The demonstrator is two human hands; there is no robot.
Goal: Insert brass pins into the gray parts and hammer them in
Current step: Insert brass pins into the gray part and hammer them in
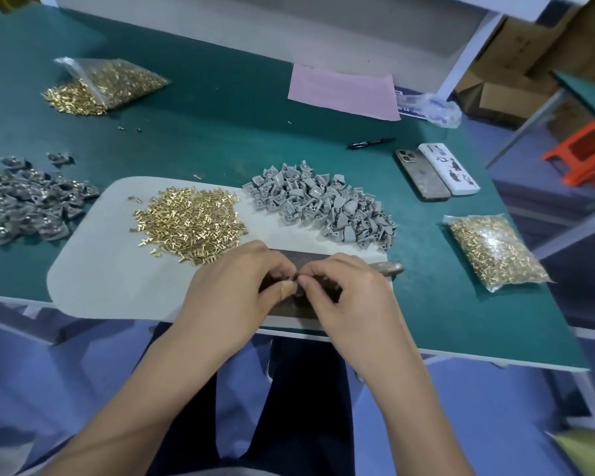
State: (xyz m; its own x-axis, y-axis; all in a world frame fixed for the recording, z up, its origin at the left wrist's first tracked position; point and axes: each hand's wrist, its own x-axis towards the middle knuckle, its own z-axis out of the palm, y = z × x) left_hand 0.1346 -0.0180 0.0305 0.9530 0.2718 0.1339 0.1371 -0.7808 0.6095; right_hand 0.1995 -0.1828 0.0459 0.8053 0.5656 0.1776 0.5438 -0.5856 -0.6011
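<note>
Fingertips (291,271) of both hands meet over a dark metal block (310,261) at the near edge of the table; the left hand (236,286) and right hand (344,290) each have fingers curled in a pinch on something small between them, which looks like a gray part, though it is too hidden to tell which way it points or whether a pin is in it. Left thumb carries a tan bandage. Both forearms come up from the bottom of the view and converge, palms down, knuckles up. Loose brass pins (189,223): one heap on the pale gray mat (93,276), just beyond the left hand, pins lying in every direction. Unworked gray parts (320,206): heap on the mat's far right corner, beyond the right hand, jumbled. Second pile of gray parts (28,201): on the green table (220,132) at far left, with metal glinting in them. Open bag of pins (107,84), spilling, far left; sealed bag of pins (495,250), right. Tool handle (387,267) pokes out just beyond the right hand. Black pen (371,143), pink sheet (340,92), two phones (437,173) side by side, the white case bearing printed figures; no writing legible anywhere.
</note>
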